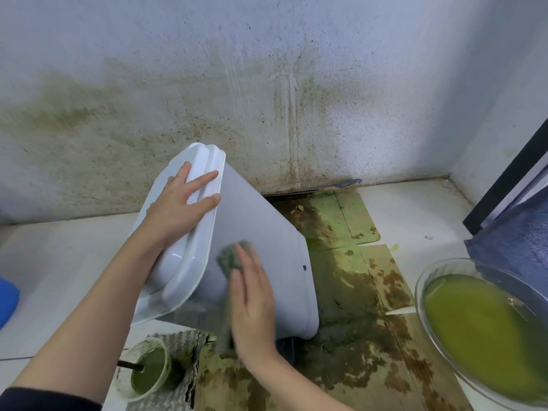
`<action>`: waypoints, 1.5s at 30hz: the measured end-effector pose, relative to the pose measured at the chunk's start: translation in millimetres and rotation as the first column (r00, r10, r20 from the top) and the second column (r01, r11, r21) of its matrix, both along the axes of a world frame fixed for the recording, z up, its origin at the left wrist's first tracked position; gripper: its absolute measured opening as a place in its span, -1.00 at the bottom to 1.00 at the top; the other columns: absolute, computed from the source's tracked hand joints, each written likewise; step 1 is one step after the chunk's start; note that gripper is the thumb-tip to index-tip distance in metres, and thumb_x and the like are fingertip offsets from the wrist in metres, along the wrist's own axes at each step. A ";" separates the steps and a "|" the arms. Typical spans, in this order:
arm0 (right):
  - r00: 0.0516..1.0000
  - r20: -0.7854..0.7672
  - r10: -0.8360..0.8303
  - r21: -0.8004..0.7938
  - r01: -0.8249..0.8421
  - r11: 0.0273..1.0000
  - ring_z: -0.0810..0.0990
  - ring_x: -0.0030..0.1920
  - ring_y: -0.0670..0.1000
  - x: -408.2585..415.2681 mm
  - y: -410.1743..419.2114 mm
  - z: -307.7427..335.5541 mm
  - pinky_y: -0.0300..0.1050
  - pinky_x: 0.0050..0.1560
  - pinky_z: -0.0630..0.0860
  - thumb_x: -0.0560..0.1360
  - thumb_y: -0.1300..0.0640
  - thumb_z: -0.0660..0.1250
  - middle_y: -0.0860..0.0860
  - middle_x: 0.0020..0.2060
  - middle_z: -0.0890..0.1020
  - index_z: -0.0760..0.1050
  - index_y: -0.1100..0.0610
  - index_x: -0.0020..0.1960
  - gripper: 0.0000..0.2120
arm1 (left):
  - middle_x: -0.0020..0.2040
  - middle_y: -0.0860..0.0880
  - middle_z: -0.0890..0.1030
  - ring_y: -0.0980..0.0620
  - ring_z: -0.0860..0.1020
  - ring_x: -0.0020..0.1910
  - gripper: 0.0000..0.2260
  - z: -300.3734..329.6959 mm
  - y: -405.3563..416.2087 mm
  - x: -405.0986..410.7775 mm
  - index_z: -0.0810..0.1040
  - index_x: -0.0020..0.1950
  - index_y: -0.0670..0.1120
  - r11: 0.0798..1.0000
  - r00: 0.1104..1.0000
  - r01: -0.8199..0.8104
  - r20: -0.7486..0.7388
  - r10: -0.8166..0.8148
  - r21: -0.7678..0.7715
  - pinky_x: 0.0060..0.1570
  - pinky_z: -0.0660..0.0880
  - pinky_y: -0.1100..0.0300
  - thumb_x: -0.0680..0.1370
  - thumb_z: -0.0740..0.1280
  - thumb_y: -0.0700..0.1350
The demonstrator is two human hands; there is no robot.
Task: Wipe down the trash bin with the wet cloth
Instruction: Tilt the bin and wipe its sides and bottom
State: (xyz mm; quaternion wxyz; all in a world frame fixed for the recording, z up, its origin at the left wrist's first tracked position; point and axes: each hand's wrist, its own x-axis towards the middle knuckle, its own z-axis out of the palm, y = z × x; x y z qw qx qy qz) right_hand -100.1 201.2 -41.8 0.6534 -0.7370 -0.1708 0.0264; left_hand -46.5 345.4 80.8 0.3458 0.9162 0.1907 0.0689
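No readable text or labels anywhere (no numbers either).

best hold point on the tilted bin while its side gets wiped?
Probably the lid end. The trash bin leans over, base toward the stained floor mats, so its raised lid rim faces up-left. Come from the left and above, palm flat across the rim, as the left hand does. That leaves the side free for the right hand and cloth.

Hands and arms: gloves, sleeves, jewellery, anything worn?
Both hands are bare: no gloves, rings or watch show on the left hand or the right hand. Both forearms are uncovered. A dark sleeve edge shows at the upper end of the left arm. The right arm's upper part is out of frame.
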 end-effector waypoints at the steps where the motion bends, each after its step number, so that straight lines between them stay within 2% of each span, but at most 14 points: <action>1: 0.996 -0.055 -0.076 -0.038 0.074 0.997 0.13 0.42 -0.33 5.7 -7.9 -23.0 -0.27 0.44 0.10 0.59 -0.14 -0.03 -0.35 0.43 0.20 0.16 -0.37 0.33 -0.67 | 0.54 0.25 0.01 0.13 -0.02 0.54 -0.58 0.0 1.9 -1.2 0.37 0.32 0.37 1.000 1.000 -0.003 0.008 0.003 -0.019 0.48 0.03 -0.11 0.47 0.33 0.19; 5: 0.833 -0.429 -0.350 -0.201 0.290 0.936 0.30 0.40 -0.07 41.1 -45.1 -100.4 -0.08 0.38 0.24 0.63 -0.01 0.02 -0.15 0.42 0.32 0.26 -0.15 0.41 -0.64 | 0.53 0.25 0.04 0.16 -0.02 0.53 -0.62 0.7 4.4 -3.7 0.41 0.33 0.32 0.997 0.999 -0.007 0.042 0.010 -0.074 0.49 0.04 0.01 0.53 0.33 0.07; 10: 0.621 -0.629 -0.468 -0.340 0.322 0.884 0.39 0.31 0.15 74.8 -56.4 -119.7 0.04 0.31 0.32 0.63 -0.02 -0.04 0.05 0.36 0.43 0.31 0.01 0.42 -0.59 | 0.54 0.23 0.05 0.15 -0.01 0.53 -0.61 4.6 0.5 -4.6 0.41 0.34 0.29 0.997 0.999 -0.009 0.047 0.012 -0.073 0.46 0.04 0.07 0.53 0.34 0.05; 14: 0.790 -0.495 -0.361 -0.254 0.265 0.930 0.42 0.30 0.06 74.4 -19.9 -64.7 -0.08 0.19 0.34 0.64 0.00 -0.08 -0.08 0.19 0.48 0.42 -0.02 0.22 -0.66 | 0.54 0.21 0.04 0.13 0.01 0.53 -0.62 5.2 -1.9 -3.9 0.40 0.34 0.30 0.999 0.999 -0.026 0.033 0.027 -0.028 0.45 0.05 0.05 0.54 0.31 0.06; 17: 0.944 -0.325 -0.058 -0.055 0.042 0.998 0.16 0.42 -0.21 63.9 10.3 9.6 -0.15 0.38 0.14 0.65 0.00 -0.05 -0.29 0.33 0.29 0.27 -0.12 0.42 -0.63 | 0.54 0.22 0.03 0.10 0.01 0.54 -0.65 2.8 -6.6 0.2 0.37 0.31 0.36 0.999 1.000 -0.015 0.017 0.014 0.037 0.47 0.03 -0.12 0.54 0.28 0.12; 19: 0.977 -0.177 0.116 0.008 -0.116 0.993 -0.01 0.45 -0.29 60.8 24.8 41.7 -0.20 0.44 -0.02 0.65 -0.01 -0.03 -0.30 0.42 0.17 0.15 -0.10 0.49 -0.59 | 0.55 0.21 0.02 0.08 0.01 0.54 -0.66 1.0 -6.6 2.0 0.35 0.31 0.38 0.997 1.000 -0.005 0.000 0.005 0.075 0.46 0.02 -0.18 0.55 0.26 0.14; 22: 0.978 -0.070 0.194 0.009 -0.194 0.981 -0.04 0.48 -0.26 66.8 25.3 28.3 -0.23 0.46 -0.05 0.64 -0.01 0.01 -0.24 0.49 0.12 0.12 -0.08 0.50 -0.58 | 0.55 0.20 0.01 0.09 -0.02 0.54 -0.65 -1.2 0.7 -0.4 0.35 0.32 0.38 0.999 1.000 0.006 0.005 -0.006 0.046 0.48 0.00 -0.14 0.56 0.26 0.13; 26: 0.960 -0.265 -0.091 -0.181 0.043 0.983 0.10 0.49 -0.06 91.6 -16.4 -65.2 -0.06 0.48 0.06 0.65 0.08 0.01 -0.05 0.49 0.20 0.21 0.01 0.48 -0.60 | 0.54 0.22 0.02 0.15 -0.02 0.53 -0.64 -2.0 10.7 -8.7 0.37 0.33 0.33 0.999 1.000 -0.003 0.024 0.004 -0.038 0.49 0.01 0.03 0.55 0.28 0.08; 30: 0.684 -0.602 -0.412 -0.408 0.180 0.895 0.29 0.39 0.17 94.9 -57.5 -133.9 0.13 0.38 0.26 0.64 0.10 -0.02 0.11 0.41 0.35 0.23 0.13 0.46 -0.59 | 0.54 0.23 0.03 0.13 -0.01 0.54 -0.59 0.3 1.8 -3.0 0.38 0.27 0.40 1.000 1.000 -0.002 0.003 0.003 -0.018 0.48 0.01 -0.09 0.42 0.29 0.25; 33: 0.669 -0.599 -0.439 -0.412 0.212 0.886 0.35 0.36 0.19 83.6 -52.0 -114.1 0.11 0.33 0.32 0.64 0.12 -0.03 0.11 0.38 0.41 0.26 0.13 0.46 -0.60 | 0.55 0.20 0.02 0.10 -0.04 0.54 -0.52 2.7 -12.6 6.7 0.37 0.30 0.39 1.000 1.000 -0.002 -0.019 0.003 0.031 0.46 -0.03 -0.19 0.37 0.22 0.29; 36: 0.777 -0.527 -0.344 -0.264 0.234 0.935 0.36 0.38 0.09 77.5 -43.3 -62.4 0.00 0.35 0.29 0.65 0.10 -0.01 0.02 0.38 0.41 0.29 0.10 0.45 -0.61 | 0.56 0.16 -0.03 0.04 -0.11 0.55 -0.64 4.9 -33.0 16.3 0.31 0.38 0.33 0.985 0.997 0.000 -0.074 0.013 0.173 0.45 -0.12 -0.21 0.58 0.15 0.19; 40: 0.924 -0.338 -0.178 -0.012 0.185 0.983 0.44 0.29 -0.05 76.7 -28.3 18.0 0.02 0.35 0.35 0.64 0.08 0.05 -0.12 0.30 0.47 0.38 0.05 0.40 -0.64 | 0.57 0.15 -0.10 0.00 -0.14 0.55 -0.64 8.1 -68.0 29.7 0.21 0.44 0.31 0.966 0.992 0.032 -0.124 0.000 0.256 0.41 -0.16 -0.24 0.65 -0.04 0.08; 42: 0.906 -0.401 -0.134 0.138 0.205 0.969 0.54 0.15 0.06 86.2 -32.3 42.4 0.09 0.25 0.43 0.62 0.11 0.08 0.00 0.18 0.58 0.49 0.15 0.27 -0.68 | 0.57 0.13 -0.11 -0.01 -0.16 0.55 -0.61 9.3 -82.1 32.9 0.16 0.47 0.28 0.957 0.991 0.047 -0.137 -0.008 0.288 0.41 -0.17 -0.26 0.65 -0.08 0.03; 45: 0.748 -0.662 -0.038 0.359 0.361 0.861 0.52 -0.20 0.12 101.8 -57.4 68.3 -0.02 -0.12 0.49 0.58 0.21 0.14 0.18 -0.17 0.57 0.50 0.32 -0.07 -0.78 | 0.57 0.10 -0.10 -0.02 -0.18 0.54 -0.58 9.9 -100.5 35.5 0.14 0.50 0.21 0.957 0.990 0.066 -0.135 -0.028 0.284 0.41 -0.22 -0.25 0.64 -0.07 -0.03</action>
